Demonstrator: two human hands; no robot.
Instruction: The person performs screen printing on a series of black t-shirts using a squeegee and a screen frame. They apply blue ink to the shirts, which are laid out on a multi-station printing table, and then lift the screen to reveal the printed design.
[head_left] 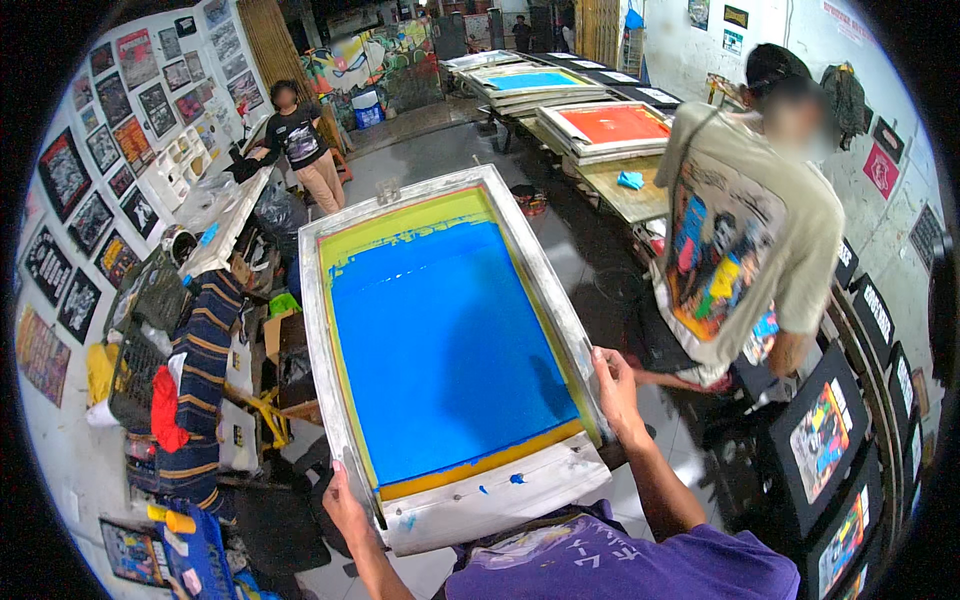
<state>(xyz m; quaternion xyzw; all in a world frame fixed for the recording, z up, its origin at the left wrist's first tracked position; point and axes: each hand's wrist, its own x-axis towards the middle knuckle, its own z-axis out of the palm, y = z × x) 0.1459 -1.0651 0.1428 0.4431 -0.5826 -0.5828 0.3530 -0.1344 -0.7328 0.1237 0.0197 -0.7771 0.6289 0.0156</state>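
Observation:
A large screen-printing frame (520,483) with worn white wooden rails is held up in front of me, tilted away. Blue ink (420,370) covers most of its mesh, with a yellow-green band along the far end and an orange-yellow strip at the near end. My left hand (347,508) is closed on the near left corner, its thumb on top of the rail. Gripping the right rail near its lower end is my right hand (616,393), fingers partly hidden beneath. Small blue ink smears mark the wide near board.
A person in a beige shirt (740,220) stands close at my right. Another person (300,145) is by the left bench. Screens with red ink (615,124) and blue ink (535,80) lie on the long table. Printed black panels (820,440) line the right; a striped cloth (208,390) hangs left.

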